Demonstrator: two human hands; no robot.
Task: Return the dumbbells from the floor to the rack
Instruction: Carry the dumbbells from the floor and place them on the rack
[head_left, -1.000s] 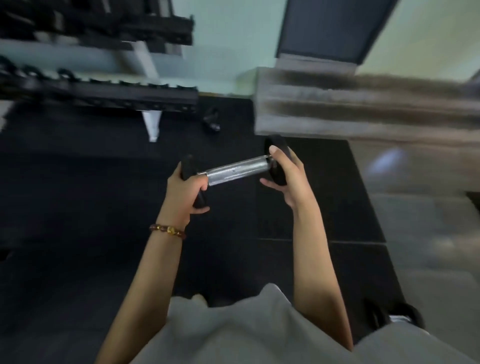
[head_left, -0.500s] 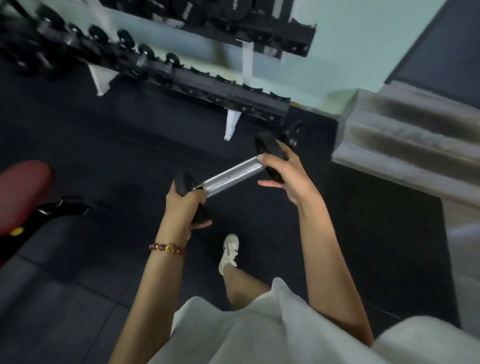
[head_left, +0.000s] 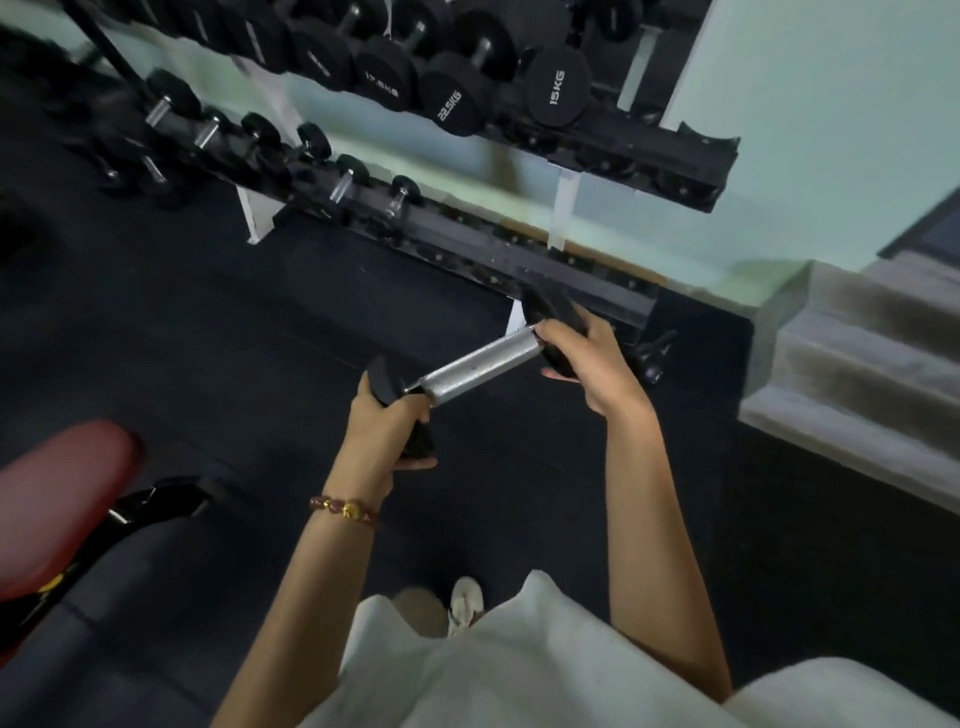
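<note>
I carry a small dumbbell (head_left: 475, 371) with black heads and a knurled silver handle, held level above the floor. My left hand (head_left: 384, 434) grips its near head and my right hand (head_left: 589, 361) grips its far head. The black two-tier rack (head_left: 540, 260) stands against the pale wall ahead. Its lower tier holds several small dumbbells at the left and has bare cradles right behind the one I carry. The upper tier (head_left: 691, 156) carries large ones marked 15KG and 22.5KG.
Another small dumbbell (head_left: 649, 358) lies on the black rubber floor by the rack's right end. Grey carpeted steps (head_left: 857, 364) rise at the right. A red padded bench (head_left: 57, 493) with a black frame sits at the left. My white shoe (head_left: 465, 605) is below.
The view has swung left and closer to the rack, which now fills the top. The dumbbell stays in both hands in the same grip.
</note>
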